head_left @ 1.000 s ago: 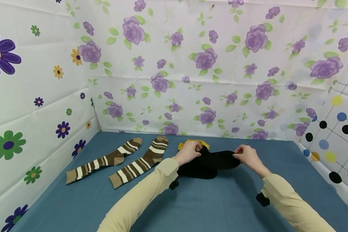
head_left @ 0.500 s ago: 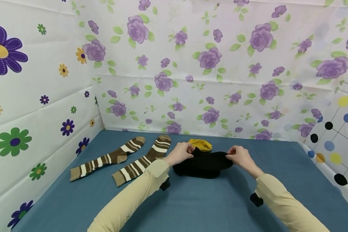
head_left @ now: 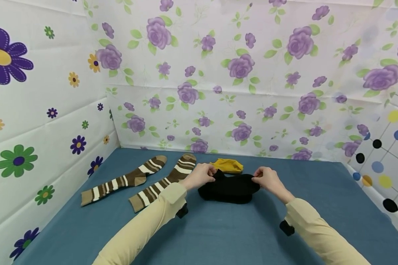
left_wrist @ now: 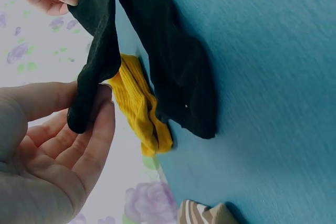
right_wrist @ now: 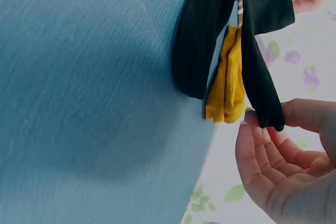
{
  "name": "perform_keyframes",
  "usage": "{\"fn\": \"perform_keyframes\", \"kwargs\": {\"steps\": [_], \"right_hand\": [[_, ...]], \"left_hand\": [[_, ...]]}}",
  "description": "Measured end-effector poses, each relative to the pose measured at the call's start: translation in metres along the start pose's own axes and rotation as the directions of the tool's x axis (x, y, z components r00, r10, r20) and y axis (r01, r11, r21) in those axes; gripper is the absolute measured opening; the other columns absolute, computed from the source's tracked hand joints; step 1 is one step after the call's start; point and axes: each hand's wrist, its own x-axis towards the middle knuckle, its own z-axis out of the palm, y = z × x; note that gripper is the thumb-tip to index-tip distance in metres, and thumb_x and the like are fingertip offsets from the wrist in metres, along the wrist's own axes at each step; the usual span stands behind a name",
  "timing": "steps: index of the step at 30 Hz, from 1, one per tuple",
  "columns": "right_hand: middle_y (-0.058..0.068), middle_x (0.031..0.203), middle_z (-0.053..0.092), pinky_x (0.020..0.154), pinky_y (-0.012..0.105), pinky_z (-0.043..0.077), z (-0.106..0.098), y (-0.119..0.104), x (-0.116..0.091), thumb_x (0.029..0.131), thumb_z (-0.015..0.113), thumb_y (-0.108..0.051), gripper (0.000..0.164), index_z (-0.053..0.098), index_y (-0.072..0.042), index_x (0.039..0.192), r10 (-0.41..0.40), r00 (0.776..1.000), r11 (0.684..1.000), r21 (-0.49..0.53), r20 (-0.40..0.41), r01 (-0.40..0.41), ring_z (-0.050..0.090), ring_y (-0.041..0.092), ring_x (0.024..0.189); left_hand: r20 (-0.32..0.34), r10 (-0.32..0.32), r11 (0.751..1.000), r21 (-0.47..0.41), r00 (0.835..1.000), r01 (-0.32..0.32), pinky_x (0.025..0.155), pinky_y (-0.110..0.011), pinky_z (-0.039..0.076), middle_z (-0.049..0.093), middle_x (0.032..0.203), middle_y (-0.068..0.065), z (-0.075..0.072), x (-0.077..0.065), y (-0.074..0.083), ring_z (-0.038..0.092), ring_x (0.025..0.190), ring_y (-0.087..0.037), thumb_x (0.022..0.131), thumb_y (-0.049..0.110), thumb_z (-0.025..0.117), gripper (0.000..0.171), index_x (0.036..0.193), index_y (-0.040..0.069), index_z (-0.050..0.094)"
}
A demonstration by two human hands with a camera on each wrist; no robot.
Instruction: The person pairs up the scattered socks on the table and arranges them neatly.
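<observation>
A black sock (head_left: 237, 183) is stretched between both hands above the table. My left hand (head_left: 199, 176) pinches its cuff end between thumb and fingers. At the other end, my right hand (head_left: 266, 180) pinches the tip. Below it, a second black sock (left_wrist: 181, 69) lies flat on the cloth, apart from the held one in both wrist views. In the head view the held sock overlaps and partly hides it. Just behind the two lies a bunched yellow ribbed sock (head_left: 230, 165), its near side partly covered by the black one in that view.
Two brown, white and tan striped socks lie to the left, the outer striped sock (head_left: 126, 180) and the inner striped sock (head_left: 162, 184), the latter close to my left forearm. Blue cloth (head_left: 219, 235) covers the table. Flowered sheets (head_left: 212, 121) rise behind and beside it.
Both hands have moved left, carrying the held black sock so that it lines up more closely over the lying one. The yellow sock shows more fully. The head view has shifted slightly.
</observation>
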Motion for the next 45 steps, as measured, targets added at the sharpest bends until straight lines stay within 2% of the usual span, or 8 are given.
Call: {"fn": "perform_keyframes", "kwargs": {"steps": [8, 16, 23, 32, 40, 45], "right_hand": [[0.008, 0.074, 0.057, 0.052, 0.031, 0.046, 0.008, -0.004, 0.002, 0.083, 0.063, -0.004, 0.009, 0.058, 0.003, 0.086, -0.010, 1.000, 1.000, -0.021, 0.001, 0.010, 0.054, 0.017, 0.056], [0.007, 0.073, 0.056, 0.052, 0.031, 0.046, 0.012, -0.005, 0.002, 0.083, 0.063, -0.004, 0.008, 0.058, 0.002, 0.086, -0.004, 1.000, 1.000, -0.024, 0.015, 0.005, 0.053, 0.017, 0.055], [0.007, 0.074, 0.055, 0.052, 0.032, 0.046, 0.017, -0.004, 0.002, 0.084, 0.062, -0.003, 0.008, 0.058, 0.003, 0.087, 0.017, 0.999, 1.000, -0.011, 0.035, -0.016, 0.054, 0.020, 0.057], [0.007, 0.072, 0.054, 0.051, 0.032, 0.044, 0.022, 0.001, 0.004, 0.083, 0.063, -0.003, 0.008, 0.058, 0.002, 0.085, 0.027, 0.999, 0.998, -0.050, 0.042, -0.025, 0.051, 0.018, 0.055], [0.006, 0.070, 0.054, 0.051, 0.031, 0.044, 0.024, 0.005, 0.001, 0.083, 0.064, -0.005, 0.009, 0.057, 0.000, 0.083, 0.042, 0.994, 0.995, -0.089, 0.097, -0.033, 0.051, 0.017, 0.056], [0.006, 0.074, 0.056, 0.054, 0.033, 0.045, 0.021, 0.005, 0.000, 0.082, 0.064, -0.006, 0.009, 0.057, 0.000, 0.083, 0.014, 0.996, 0.995, -0.100, 0.086, -0.005, 0.052, 0.017, 0.060]], "left_hand": [[0.016, -0.019, 0.999, -0.026, 1.000, 0.020, 0.066, -0.028, 0.046, 0.058, 0.084, -0.005, -0.002, -0.003, -0.008, 0.056, 0.076, -0.017, 0.082, 0.002, 0.065, 0.021, 0.102, -0.002, 0.061], [0.020, -0.006, 1.000, -0.029, 1.000, 0.007, 0.065, -0.029, 0.046, 0.057, 0.081, -0.004, 0.000, -0.005, -0.015, 0.056, 0.073, -0.017, 0.081, 0.001, 0.066, 0.020, 0.100, -0.002, 0.061], [0.027, -0.033, 0.999, -0.034, 0.999, 0.034, 0.064, -0.029, 0.045, 0.055, 0.079, -0.003, 0.004, -0.007, -0.019, 0.054, 0.071, -0.016, 0.081, 0.002, 0.066, 0.020, 0.100, -0.001, 0.061], [0.015, -0.039, 0.999, 0.013, 0.999, 0.039, 0.063, -0.029, 0.045, 0.054, 0.079, -0.003, 0.008, -0.008, -0.023, 0.054, 0.072, -0.017, 0.080, 0.002, 0.067, 0.021, 0.100, -0.001, 0.061], [0.020, -0.081, 0.995, 0.063, 0.997, 0.079, 0.062, -0.031, 0.045, 0.055, 0.079, -0.006, 0.012, -0.012, -0.026, 0.055, 0.071, -0.020, 0.079, 0.001, 0.068, 0.026, 0.103, -0.005, 0.059], [-0.014, -0.094, 0.989, 0.110, 0.995, 0.095, 0.063, -0.031, 0.043, 0.052, 0.081, -0.006, 0.011, -0.011, -0.025, 0.051, 0.072, -0.020, 0.079, 0.002, 0.068, 0.024, 0.101, -0.003, 0.059]]}}
